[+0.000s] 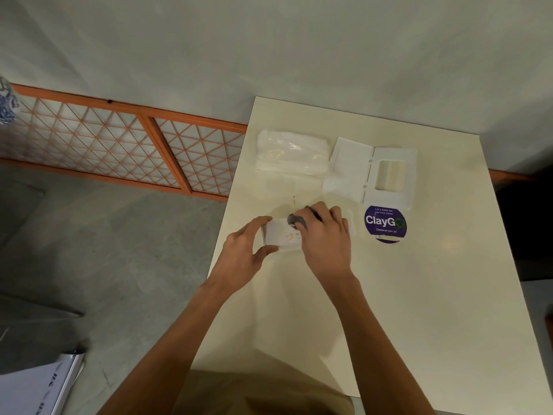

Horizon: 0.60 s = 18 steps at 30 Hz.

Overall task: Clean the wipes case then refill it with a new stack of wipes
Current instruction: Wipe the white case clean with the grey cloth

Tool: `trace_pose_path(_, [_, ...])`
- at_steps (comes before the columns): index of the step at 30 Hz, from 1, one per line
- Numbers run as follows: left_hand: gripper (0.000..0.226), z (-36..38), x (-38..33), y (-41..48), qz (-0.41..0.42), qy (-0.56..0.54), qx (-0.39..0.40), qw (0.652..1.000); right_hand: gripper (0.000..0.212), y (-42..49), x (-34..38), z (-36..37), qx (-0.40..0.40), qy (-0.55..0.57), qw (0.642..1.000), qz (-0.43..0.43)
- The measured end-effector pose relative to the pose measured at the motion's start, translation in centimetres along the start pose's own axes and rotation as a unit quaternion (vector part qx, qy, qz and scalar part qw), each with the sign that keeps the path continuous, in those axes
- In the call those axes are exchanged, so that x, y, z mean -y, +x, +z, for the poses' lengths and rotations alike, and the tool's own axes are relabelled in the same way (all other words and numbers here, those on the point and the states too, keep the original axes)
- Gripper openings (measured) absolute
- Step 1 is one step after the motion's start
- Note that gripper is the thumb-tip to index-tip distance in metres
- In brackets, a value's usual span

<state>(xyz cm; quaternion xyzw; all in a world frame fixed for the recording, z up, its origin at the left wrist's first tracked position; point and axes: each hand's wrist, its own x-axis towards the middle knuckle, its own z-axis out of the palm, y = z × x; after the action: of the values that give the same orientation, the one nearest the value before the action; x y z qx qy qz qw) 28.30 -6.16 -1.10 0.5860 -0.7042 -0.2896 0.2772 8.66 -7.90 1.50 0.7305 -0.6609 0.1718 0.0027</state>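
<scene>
Here, white piece (278, 235) within left grip (244, 250)

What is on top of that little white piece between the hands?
Brownish specks lie on the white piece, and a dark grey object in the right hand touches its far corner. The left hand grips its left edge. The right hand hides its right end.

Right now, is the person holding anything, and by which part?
The left hand grips a small white stained piece by its left end. The right hand holds a dark grey object, mostly hidden by its fingers, against that piece.
</scene>
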Motion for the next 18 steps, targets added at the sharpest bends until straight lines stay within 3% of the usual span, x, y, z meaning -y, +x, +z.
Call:
trace_pose_path(3, [0.062,0.1,0.2,0.1,0.003,0.003,0.003,1.000,0.016,-0.1,0.2,-0.2,0.016,0.010,0.999,-0.040])
trace_pose_path(8, [0.062,0.1,0.1,0.0,0.007,0.006,-0.006,1.000,0.017,0.2,-0.1,-0.5,-0.006,-0.004,1.000,-0.003])
trace_pose_path(12, [0.062,0.2,0.2,0.1,0.021,0.008,-0.002,1.000,0.019,-0.2,1.1,0.2,0.008,0.013,0.998,-0.055])
trace_pose_path(18, [0.061,0.2,0.0,0.0,0.015,0.002,-0.002,1.000,0.022,-0.2,0.6,0.1,-0.012,0.017,1.000,-0.001])
